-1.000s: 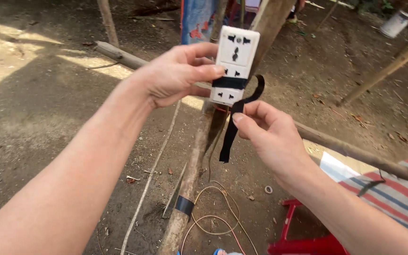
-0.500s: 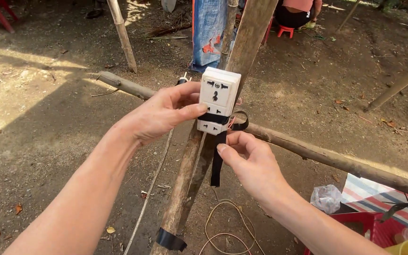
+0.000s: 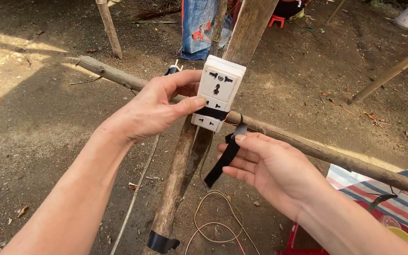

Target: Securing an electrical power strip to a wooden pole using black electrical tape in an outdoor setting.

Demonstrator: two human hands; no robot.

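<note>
My left hand (image 3: 154, 106) grips a white socket block (image 3: 219, 89) and presses it against an upright wooden pole (image 3: 190, 156). A band of black tape (image 3: 216, 113) crosses the block's lower part. Its loose end (image 3: 223, 160) hangs down to the right of the pole. My right hand (image 3: 270, 170) pinches that hanging tape between thumb and fingers, just below and right of the block.
A second pole (image 3: 308, 146) runs across behind the block on the dirt ground. Thin cable (image 3: 213, 222) loops by the pole's foot, where more black tape (image 3: 161, 242) is wrapped. A striped cloth (image 3: 393, 189) and red stool (image 3: 298, 241) lie lower right.
The view has moved closer. My left hand keeps the block on the pole. My right hand has shifted right and lower, pulling the tape's loose end away from the pole.
</note>
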